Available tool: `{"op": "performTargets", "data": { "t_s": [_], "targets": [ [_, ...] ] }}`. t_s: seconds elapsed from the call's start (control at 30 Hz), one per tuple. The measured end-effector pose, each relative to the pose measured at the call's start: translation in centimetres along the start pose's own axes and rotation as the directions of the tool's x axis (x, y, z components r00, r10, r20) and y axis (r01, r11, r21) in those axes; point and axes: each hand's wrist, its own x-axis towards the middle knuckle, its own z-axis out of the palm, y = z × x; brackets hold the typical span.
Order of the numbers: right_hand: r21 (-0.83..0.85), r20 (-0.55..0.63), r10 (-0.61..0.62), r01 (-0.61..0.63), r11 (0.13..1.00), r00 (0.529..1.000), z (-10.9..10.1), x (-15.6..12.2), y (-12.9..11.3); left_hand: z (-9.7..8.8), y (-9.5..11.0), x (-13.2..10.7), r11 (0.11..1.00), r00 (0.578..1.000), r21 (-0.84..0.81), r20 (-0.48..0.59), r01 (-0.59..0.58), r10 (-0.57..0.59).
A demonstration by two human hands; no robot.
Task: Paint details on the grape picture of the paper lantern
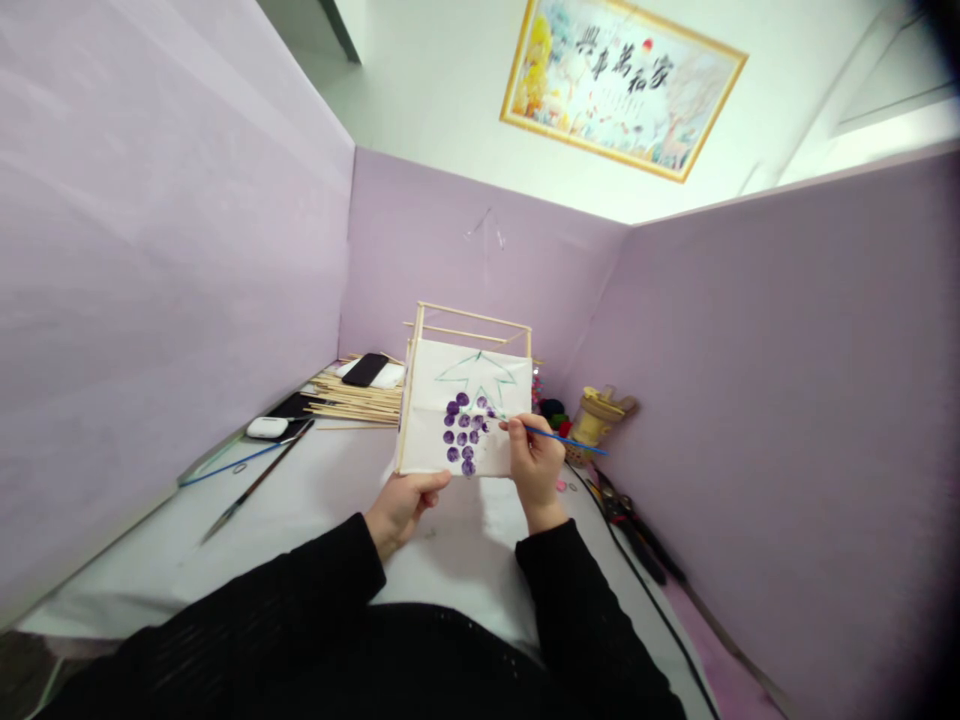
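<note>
My left hand grips the lower left corner of a stick frame with white paper over its front. On the paper are several purple round dots grouped like grapes, under a green leaf outline. My right hand pinches a thin blue paintbrush. The brush's tip end points left at the upper right dots; whether it touches the paper I cannot tell. The frame is held tilted up above the white table.
Thin wooden sticks lie at the back left under a black phone. A white earphone case, a long brush and another blue brush lie left. Pliers and a yellow container are right. Lilac panels enclose the table.
</note>
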Motion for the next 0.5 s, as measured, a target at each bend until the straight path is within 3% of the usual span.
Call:
{"op": "performTargets", "data": {
  "t_s": [0.5],
  "targets": [
    [0.005,-0.042,-0.019,0.02,1.0,0.999,0.22,0.02,0.24,0.09,0.14,-0.13,1.0,1.0,0.004,-0.011,0.011,-0.011]
  ]
}}
